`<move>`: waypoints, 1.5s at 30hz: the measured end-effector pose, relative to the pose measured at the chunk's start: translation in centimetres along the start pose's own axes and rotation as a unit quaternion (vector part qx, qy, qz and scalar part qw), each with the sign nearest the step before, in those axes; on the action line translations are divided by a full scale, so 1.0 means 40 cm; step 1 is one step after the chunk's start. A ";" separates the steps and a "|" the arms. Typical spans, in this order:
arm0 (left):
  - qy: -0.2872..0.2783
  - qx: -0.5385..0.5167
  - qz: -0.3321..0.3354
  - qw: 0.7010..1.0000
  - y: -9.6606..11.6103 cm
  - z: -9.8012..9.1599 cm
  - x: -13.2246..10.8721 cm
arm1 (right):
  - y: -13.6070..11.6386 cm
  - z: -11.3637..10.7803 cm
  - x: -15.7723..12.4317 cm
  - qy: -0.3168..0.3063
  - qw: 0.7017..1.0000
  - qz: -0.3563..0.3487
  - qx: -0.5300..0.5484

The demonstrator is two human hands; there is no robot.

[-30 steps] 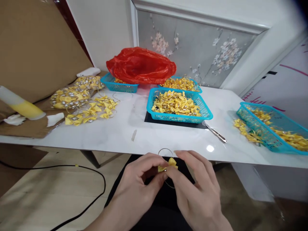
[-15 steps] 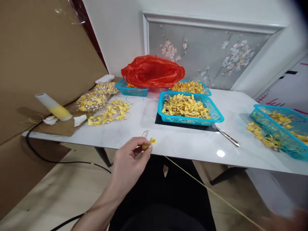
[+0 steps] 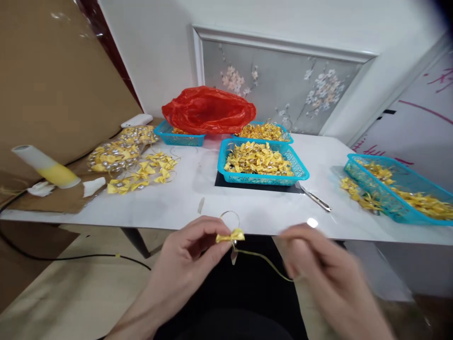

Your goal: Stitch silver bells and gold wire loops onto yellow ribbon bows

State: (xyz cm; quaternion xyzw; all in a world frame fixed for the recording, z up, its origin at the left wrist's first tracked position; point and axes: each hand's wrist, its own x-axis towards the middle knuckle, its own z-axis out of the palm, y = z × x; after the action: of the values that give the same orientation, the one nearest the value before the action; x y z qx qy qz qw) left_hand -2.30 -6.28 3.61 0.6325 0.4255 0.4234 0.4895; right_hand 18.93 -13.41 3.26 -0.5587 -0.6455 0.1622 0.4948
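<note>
Between thumb and fingers, my left hand pinches a small yellow bow with a pearl-like bead and a thin wire loop above it. From beside the bead a thin yellow cord curves down to my right hand, whose closed fingers hold its other part; that hand is blurred by motion. Beyond the hands stands a blue basket filled with yellow bows. More bows with beads lie loose on the white table, left of the middle.
A red plastic bag covers part of a blue basket at the back. Metal scissors or tweezers lie right of the middle basket. Another blue basket stands at the right. A white-and-yellow roll is on cardboard at the left.
My right hand has come in from the lower right edge toward my left hand. The cord, taut before, now hangs in a curve. The view has shifted right.
</note>
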 end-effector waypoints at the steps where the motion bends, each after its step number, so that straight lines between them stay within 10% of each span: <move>1: -0.015 -0.011 -0.001 1.000 0.006 0.008 -0.003 | -0.003 0.024 0.006 -0.038 0.998 0.019 0.056; 8: -0.024 -0.180 -0.116 0.976 0.002 0.042 -0.008 | 0.006 0.121 0.043 -0.101 0.944 0.114 0.293; 26: 0.096 -0.057 -0.081 0.990 -0.019 0.057 -0.030 | -0.042 0.052 -0.009 0.035 0.996 -0.038 0.074; 45: 0.146 -0.006 0.055 0.988 -0.021 0.064 -0.046 | -0.055 0.119 0.006 0.103 0.983 -0.138 -0.060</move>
State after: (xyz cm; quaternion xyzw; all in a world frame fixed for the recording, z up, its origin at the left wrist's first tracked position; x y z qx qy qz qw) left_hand -0.48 -8.59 2.15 0.5835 0.4539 0.5400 0.4023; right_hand 13.83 -12.27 2.89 -0.5063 -0.6709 -0.0049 0.5417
